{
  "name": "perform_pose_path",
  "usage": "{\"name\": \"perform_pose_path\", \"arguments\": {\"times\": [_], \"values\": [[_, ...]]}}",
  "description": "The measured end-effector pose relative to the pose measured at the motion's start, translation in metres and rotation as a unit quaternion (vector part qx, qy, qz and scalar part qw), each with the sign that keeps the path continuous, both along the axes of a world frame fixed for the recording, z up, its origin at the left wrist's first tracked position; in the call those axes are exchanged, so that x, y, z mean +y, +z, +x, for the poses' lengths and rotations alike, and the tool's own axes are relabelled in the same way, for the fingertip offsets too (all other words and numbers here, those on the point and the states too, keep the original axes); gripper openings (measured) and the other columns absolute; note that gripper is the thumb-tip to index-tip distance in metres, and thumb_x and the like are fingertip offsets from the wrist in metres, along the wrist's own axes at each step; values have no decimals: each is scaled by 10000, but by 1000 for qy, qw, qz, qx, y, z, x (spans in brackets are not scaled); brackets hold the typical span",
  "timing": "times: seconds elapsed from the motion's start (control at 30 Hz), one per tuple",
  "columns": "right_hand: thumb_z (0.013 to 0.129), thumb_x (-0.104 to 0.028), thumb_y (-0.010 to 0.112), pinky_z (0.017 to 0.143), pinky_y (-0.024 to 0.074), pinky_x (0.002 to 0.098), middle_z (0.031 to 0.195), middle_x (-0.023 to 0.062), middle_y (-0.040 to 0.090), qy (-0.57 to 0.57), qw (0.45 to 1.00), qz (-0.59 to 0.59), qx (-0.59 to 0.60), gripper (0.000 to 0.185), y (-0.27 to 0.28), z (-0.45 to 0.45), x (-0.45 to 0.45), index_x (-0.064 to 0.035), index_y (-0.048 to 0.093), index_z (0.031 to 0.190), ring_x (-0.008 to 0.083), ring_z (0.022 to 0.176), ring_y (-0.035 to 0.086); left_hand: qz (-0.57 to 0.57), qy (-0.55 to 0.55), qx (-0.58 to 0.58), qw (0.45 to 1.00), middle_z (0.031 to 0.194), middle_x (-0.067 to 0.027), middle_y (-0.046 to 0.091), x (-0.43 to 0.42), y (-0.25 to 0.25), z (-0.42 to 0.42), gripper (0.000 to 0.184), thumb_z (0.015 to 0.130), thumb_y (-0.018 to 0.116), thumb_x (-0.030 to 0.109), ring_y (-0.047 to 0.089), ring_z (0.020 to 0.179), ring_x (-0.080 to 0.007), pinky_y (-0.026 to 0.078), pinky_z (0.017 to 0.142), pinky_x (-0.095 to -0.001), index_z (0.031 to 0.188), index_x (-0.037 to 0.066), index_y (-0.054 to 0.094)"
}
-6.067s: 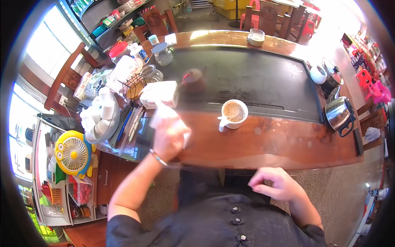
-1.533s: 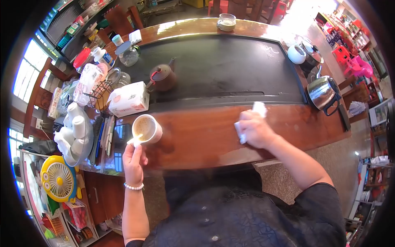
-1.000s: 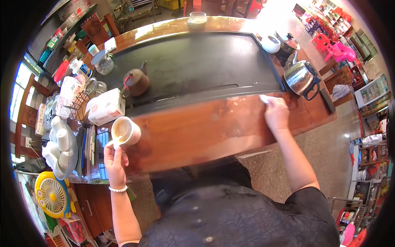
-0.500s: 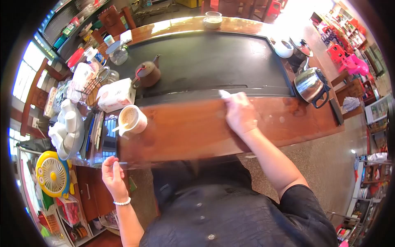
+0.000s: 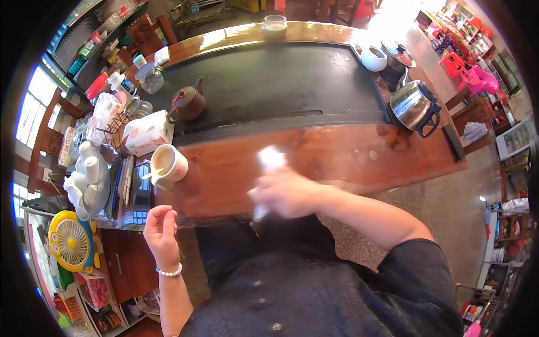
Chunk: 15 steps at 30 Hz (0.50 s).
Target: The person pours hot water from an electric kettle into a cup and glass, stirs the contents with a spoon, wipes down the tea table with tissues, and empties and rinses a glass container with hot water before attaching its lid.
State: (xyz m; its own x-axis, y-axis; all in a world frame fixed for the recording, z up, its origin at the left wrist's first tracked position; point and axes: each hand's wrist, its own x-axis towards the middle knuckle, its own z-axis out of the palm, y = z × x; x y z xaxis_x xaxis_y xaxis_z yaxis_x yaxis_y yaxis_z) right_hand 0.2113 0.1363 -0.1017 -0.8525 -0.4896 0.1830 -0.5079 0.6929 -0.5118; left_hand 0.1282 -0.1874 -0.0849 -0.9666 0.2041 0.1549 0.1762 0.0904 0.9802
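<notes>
My right hand [image 5: 287,192], smeared by motion, is closed on a crumpled white tissue [image 5: 272,157] over the front strip of the wooden table [image 5: 224,194]. White bits of the tissue stick out above and below the fingers. Near the table's front left edge, my left hand [image 5: 161,233] hovers with loosely curled fingers and nothing visible in it; a white bead bracelet circles the wrist. A paper cup [image 5: 169,164] of light brown drink, with a white stirrer in it, stands on the table beyond that hand.
A dark tea tray [image 5: 252,84] fills the table's middle, with a brown teapot [image 5: 188,103] on its left. A steel kettle [image 5: 414,106] stands at the right. Left of the cup are a tissue box [image 5: 149,133] and a bowl of white cups [image 5: 92,180].
My right hand has swept left and toward my body with the tissue, from the tray's front edge to the table's front strip. My left hand has risen slightly, its fingers still curled.
</notes>
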Motion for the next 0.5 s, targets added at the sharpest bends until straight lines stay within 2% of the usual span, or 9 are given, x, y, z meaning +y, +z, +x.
{"name": "perform_pose_path", "arguments": {"times": [0.07, 0.1, 0.23, 0.3, 0.33, 0.4, 0.43, 0.47, 0.5], "values": [[773, -58, 604, 782, 412, 435, 841, 82, 539, -113, 993, -3, -19, 125, 5, 46, 60, -110, 588, 886, 304, 859, 535, -11, -6, -20, 1000, 831, 21, 632, -4, -6, 3, 74, 933, 610, 32, 465, 632, -11, 358, 555, -152, 999, 55, 634], [798, -38, 598, 765, 419, 442, 857, 96, 541, -164, 985, -34, 45, 74, -3, 75, 94, -82, 592, 857, 314, 859, 533, -18, -10, -26, 999, 831, 21, 632, -6, -10, 3, 74, 933, 608, 32, 466, 633, -10, 358, 556, -152, 998, 56, 634], [811, -15, 591, 792, 423, 372, 870, 102, 517, -384, 922, 27, -31, 44, 9, 208, 183, -33, 555, 793, 306, 847, 523, -28, -37, -20, 999, 822, 34, 624, -1, -19, 1, 67, 929, 609, 23, 472, 643, -10, 355, 562, -153, 980, 55, 639], [770, -1, 604, 758, 443, 362, 837, 104, 547, -529, 821, 184, -111, 74, -3, 285, 224, -63, 601, 810, 309, 856, 550, -26, -63, -12, 998, 817, 43, 618, 12, -17, 1, 62, 925, 612, 16, 476, 651, -13, 355, 564, -156, 966, 53, 641], [787, -14, 621, 817, 504, 343, 910, 116, 677, -504, 712, 360, -330, 243, 28, 299, 221, -83, 697, 1007, 262, 870, 644, -18, -87, -16, 996, 823, 45, 611, 19, -16, 0, 69, 924, 609, 7, 478, 657, -14, 358, 570, -158, 966, 52, 639], [797, 9, 602, 744, 513, 364, 824, 71, 646, -700, 653, -106, -268, 111, 16, 338, 226, -44, 657, 878, 212, 844, 635, -9, -128, -29, 991, 830, 43, 602, 39, -16, 0, 72, 922, 604, -7, 483, 668, -14, 360, 575, -159, 963, 43, 636], [828, -10, 597, 790, 539, 380, 911, 68, 661, -605, 621, -462, -186, 125, 31, 335, 211, -18, 652, 940, 184, 860, 646, 4, -165, -47, 985, 831, 40, 590, 54, -10, 4, 72, 920, 600, -17, 480, 671, -13, 353, 575, -159, 966, 28, 632], [847, -16, 599, 839, 541, 416, 978, 89, 666, -516, 580, -621, -106, 187, 40, 326, 195, -6, 633, 1031, 222, 882, 652, -1, -210, -64, 976, 838, 20, 608, 69, -5, 7, 69, 922, 593, -21, 535, 712, -35, 417, 624, -173, 960, 19, 633], [896, -33, 587, 877, 536, 420, 1047, 120, 664, -437, 583, -680, -75, 241, 56, 309, 178, 25, 614, 1128, 246, 945, 655, -5, -267, -85, 960, 862, 2, 630, 88, 2, 14, 80, 921, 599, -8, 566, 751, -57, 452, 672, -194, 985, 13, 642]]}}
